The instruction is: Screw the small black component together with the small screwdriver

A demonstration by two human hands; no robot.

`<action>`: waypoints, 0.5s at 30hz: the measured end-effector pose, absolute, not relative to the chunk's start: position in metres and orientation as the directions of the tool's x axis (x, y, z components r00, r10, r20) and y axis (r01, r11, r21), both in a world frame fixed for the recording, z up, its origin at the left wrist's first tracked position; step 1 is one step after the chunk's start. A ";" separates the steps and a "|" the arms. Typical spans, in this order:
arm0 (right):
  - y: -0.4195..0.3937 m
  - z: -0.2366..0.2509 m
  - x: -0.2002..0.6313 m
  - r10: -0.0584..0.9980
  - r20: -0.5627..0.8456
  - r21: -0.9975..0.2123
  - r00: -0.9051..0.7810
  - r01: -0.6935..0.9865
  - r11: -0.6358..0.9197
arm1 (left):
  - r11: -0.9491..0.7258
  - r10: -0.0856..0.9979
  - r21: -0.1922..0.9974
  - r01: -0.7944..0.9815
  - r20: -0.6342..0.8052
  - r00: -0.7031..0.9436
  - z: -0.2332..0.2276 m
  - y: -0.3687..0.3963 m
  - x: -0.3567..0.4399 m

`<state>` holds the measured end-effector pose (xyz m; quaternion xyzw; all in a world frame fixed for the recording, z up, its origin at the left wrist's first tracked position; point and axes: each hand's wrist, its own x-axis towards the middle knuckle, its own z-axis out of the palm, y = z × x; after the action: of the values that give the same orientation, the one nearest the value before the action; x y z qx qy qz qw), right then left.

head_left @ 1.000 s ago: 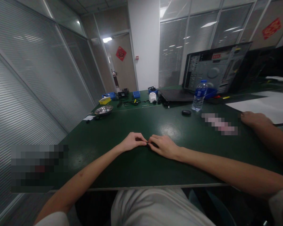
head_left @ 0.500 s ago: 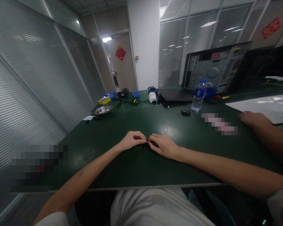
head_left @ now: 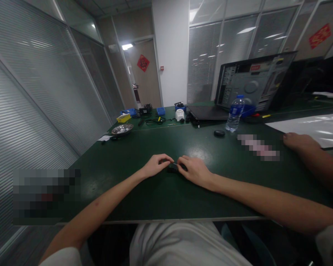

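Observation:
My left hand (head_left: 156, 165) rests low over the green table, thumb and forefinger brought together in a pinch. Facing it, my right hand (head_left: 195, 170) is also closed at the fingertips. A thin, pale sliver (head_left: 175, 164) shows between the two sets of fingertips, reaching from the right fingers toward the left; it is too small to name. Below the fingertips is a dark patch (head_left: 172, 169), and whether it is a small object or a shadow I cannot tell. Whatever sits inside the left pinch is hidden by the fingers.
Farther off stand a water bottle (head_left: 234, 113), a black mouse-like object (head_left: 219, 133), a closed laptop (head_left: 207, 112) and an open computer case (head_left: 249, 83). A metal dish (head_left: 113, 132) holds small pieces at left. Another person's hand (head_left: 302, 141) lies by a white sheet (head_left: 327, 127).
My hands have drawn slightly apart, the right one shifting a little to the right. The thin pale sliver and dark patch between them now show more.

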<state>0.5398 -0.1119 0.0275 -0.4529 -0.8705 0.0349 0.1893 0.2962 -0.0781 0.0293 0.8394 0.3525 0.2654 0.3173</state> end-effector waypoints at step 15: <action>-0.248 0.112 0.513 0.108 0.423 -0.272 -0.900 -0.013 0.962 | -0.745 0.623 0.489 0.454 0.266 0.736 0.025 -0.066 0.285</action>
<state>0.5135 -0.2476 0.1116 -0.0245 -0.9652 0.1353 0.2224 0.2853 -0.0663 0.0250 0.9098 0.2959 0.2114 0.2000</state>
